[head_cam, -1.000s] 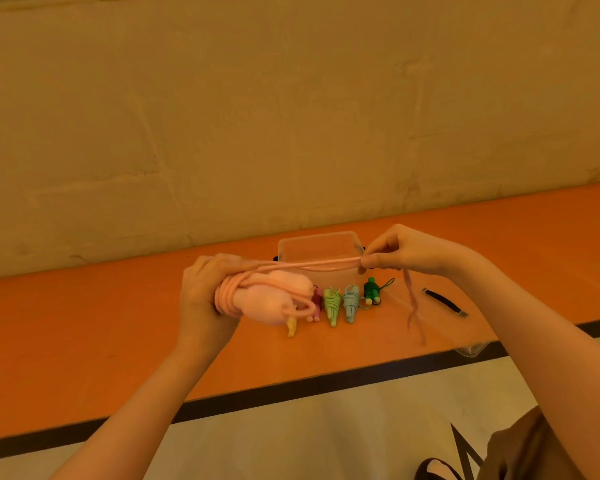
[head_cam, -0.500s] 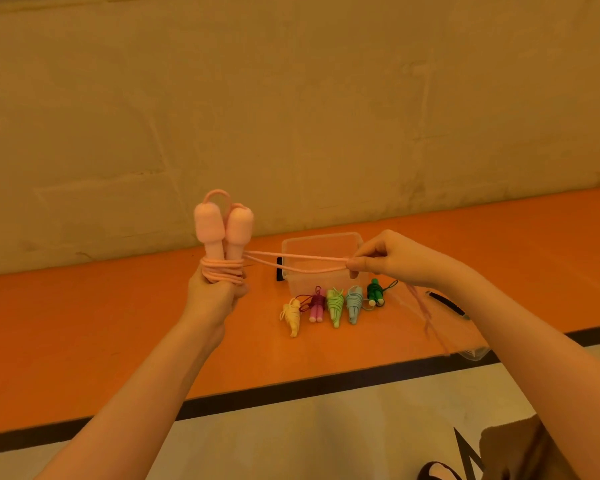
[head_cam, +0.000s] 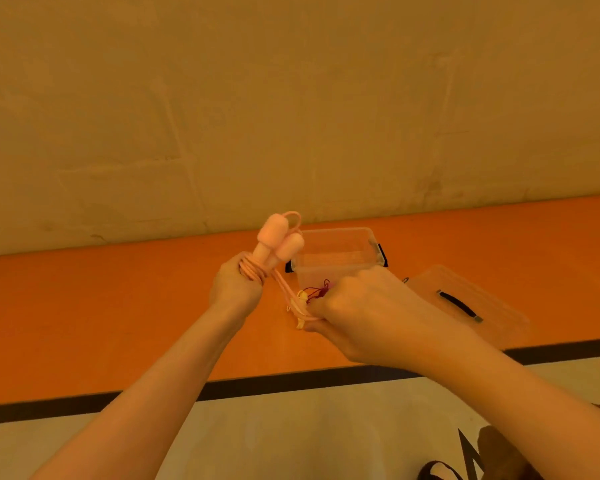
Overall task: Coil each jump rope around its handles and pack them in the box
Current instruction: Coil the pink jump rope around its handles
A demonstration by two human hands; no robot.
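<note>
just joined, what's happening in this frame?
A person is coiling a pink jump rope around its two handles. The left hand grips the handles upright, with several turns already wrapped just above the fist. The right hand pinches the loose rope lower down and to the right. The clear box sits open on the orange floor behind, its lid lying to the right. A yellow rope and a dark red one peek out beside the right hand, not yet boxed.

Pink jump rope [head_cam: 278, 244], handles upright and side by side, cord partly coiled around them, before the clear, open box [head_cam: 338, 258].
</note>
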